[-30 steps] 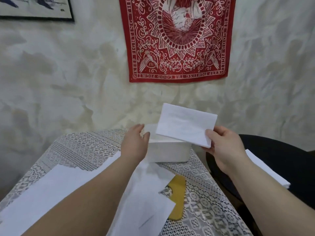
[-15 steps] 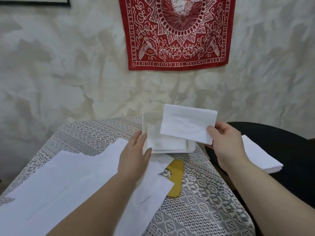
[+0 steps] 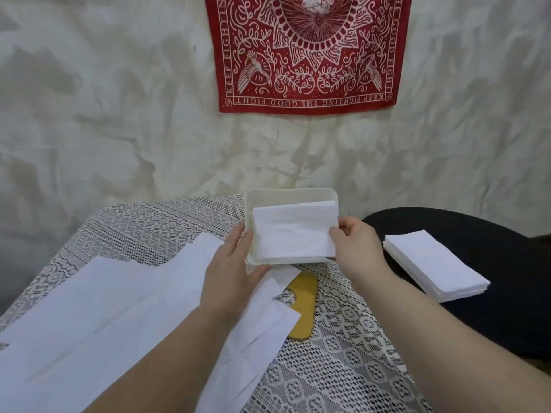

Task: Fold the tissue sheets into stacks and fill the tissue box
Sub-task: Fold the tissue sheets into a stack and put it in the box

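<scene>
An open white tissue box (image 3: 290, 195) stands at the far edge of the lace-covered table (image 3: 328, 362). My right hand (image 3: 356, 245) pinches the right end of a folded white tissue (image 3: 293, 232), which lies over the box's opening. My left hand (image 3: 232, 266) holds the box's near left corner, thumb along the front wall and fingers on the left side. Large unfolded white tissue sheets (image 3: 119, 317) lie spread over the table's left half, partly under my left forearm.
A neat stack of folded tissues (image 3: 432, 269) rests on a black round seat (image 3: 492, 278) to the right of the table. A yellow flat lid (image 3: 304, 305) lies on the lace, partly under the sheets. A red bandana (image 3: 310, 52) hangs on the wall behind.
My right hand has lowered the folded tissue from above the box down onto its opening. My left hand has stayed at the box's left corner. The view has tilted downward.
</scene>
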{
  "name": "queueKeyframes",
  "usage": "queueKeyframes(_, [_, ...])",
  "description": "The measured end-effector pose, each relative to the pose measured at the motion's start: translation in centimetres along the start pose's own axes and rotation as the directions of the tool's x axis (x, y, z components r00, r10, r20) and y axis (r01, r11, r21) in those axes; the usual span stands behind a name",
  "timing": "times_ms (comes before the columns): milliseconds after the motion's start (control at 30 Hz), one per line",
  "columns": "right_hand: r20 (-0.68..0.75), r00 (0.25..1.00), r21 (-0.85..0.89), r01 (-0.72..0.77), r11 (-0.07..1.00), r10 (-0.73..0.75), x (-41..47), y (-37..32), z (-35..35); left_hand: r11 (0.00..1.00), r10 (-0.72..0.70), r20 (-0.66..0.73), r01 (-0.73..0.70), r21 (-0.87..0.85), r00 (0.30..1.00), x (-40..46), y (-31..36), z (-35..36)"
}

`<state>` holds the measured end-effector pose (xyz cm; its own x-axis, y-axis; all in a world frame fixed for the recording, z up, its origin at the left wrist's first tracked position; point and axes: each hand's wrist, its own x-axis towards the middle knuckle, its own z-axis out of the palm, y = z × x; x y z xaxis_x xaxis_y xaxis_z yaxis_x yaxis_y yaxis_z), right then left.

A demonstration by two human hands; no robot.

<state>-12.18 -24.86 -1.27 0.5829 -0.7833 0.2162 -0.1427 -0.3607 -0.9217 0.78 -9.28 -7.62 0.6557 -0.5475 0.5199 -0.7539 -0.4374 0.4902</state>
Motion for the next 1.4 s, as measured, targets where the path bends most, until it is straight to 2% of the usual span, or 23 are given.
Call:
queueKeyframes(233, [0.041,0.999,-0.164,0.004,0.986,0.003,1.5,0.3,2.5,0.998,0.037,-0.046,-0.035,0.045,0.998,-0.1,-0.3,0.5])
queueKeyframes(467, [0.017,0.994,-0.397,0.102,0.912,-0.104,2.3,1.4,3.8,0.991,0.087,-0.118,-0.074,0.108,0.989,0.0,-0.5,1.1])
queueKeyframes(600, [0.166,0.959,-0.656,0.282,0.7,-0.23,2.3,1.2,3.8,0.99,0.095,-0.143,-0.079,0.113,0.985,-0.1,-0.5,1.2])
queueKeyframes(667, [0.27,0.909,-0.739,0.406,0.537,-0.316,2.3,1.2,3.8,0.99,0.103,-0.146,-0.088,0.109,0.984,0.0,-0.4,1.2])
queueKeyframes(733, [0.355,0.833,-0.785,0.512,0.349,-0.423,2.5,1.5,4.0,0.988,0.119,-0.153,-0.102,0.116,0.981,0.0,-0.5,1.2])
queueKeyframes(800, [0.434,0.789,-0.768,0.576,0.279,-0.434,3.2,1.6,4.4,0.985,0.133,-0.165,-0.113,0.127,0.977,0.1,-0.7,1.3])
queueKeyframes(900, [0.56,0.751,-0.708,0.653,0.267,-0.351,4.6,1.2,4.8,0.981,0.15,-0.179,-0.125,0.146,0.972,0.1,-0.7,1.4])
queueKeyframes(967, [0.588,0.741,-0.693,0.668,0.27,-0.323,5.5,0.8,5.2,0.979,0.162,-0.184,-0.134,0.155,0.97,0.2,-0.7,1.4])
queueKeyframes(1133, [0.594,0.756,-0.696,0.655,0.294,-0.276,6.7,1.1,6.3,0.976,0.176,-0.204,-0.144,0.163,0.963,0.1,-0.9,1.5])
queueKeyframes(1400, [0.579,0.76,-0.698,0.649,0.302,-0.296,7.2,1.3,6.8,0.98,0.157,-0.193,-0.128,0.151,0.969,0.2,-0.7,1.4])
